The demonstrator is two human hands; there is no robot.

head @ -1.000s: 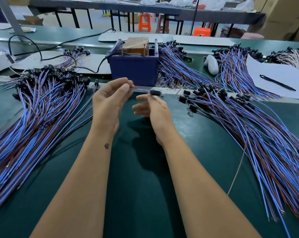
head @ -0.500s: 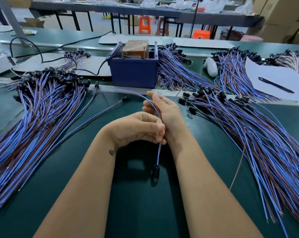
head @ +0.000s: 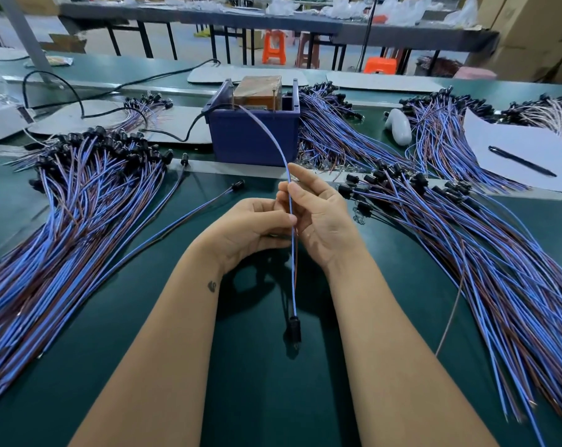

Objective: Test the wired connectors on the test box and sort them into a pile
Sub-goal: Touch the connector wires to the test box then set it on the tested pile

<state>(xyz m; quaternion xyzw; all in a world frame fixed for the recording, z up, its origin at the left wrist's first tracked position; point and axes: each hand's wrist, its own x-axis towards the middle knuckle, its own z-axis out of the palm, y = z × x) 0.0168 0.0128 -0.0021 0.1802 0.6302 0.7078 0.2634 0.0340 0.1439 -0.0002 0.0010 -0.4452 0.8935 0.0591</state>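
One blue-and-brown wired connector [head: 293, 279] hangs between my hands, its black plug [head: 294, 327] dangling low over the green mat. Its far end arcs up to the top of the blue test box [head: 254, 137] with a brown block inside. My left hand [head: 257, 229] pinches the wire with curled fingers. My right hand [head: 318, 217] holds the same wire between thumb and fingers just above. A big pile of wired connectors [head: 63, 227] lies at the left, another pile [head: 486, 253] at the right.
Two loose connectors [head: 183, 214] lie on the mat left of my hands. Behind the box lie more wire bundles [head: 331, 133], a white handheld object [head: 399, 125], paper with a black pen [head: 521, 161] and a black power cable [head: 80, 101]. A stray thin wire [head: 450, 314] lies at the right.
The wire's free end has swung from the left side up to the top of the test box. Both hands have stayed together at the centre, and the plug still hangs below them.
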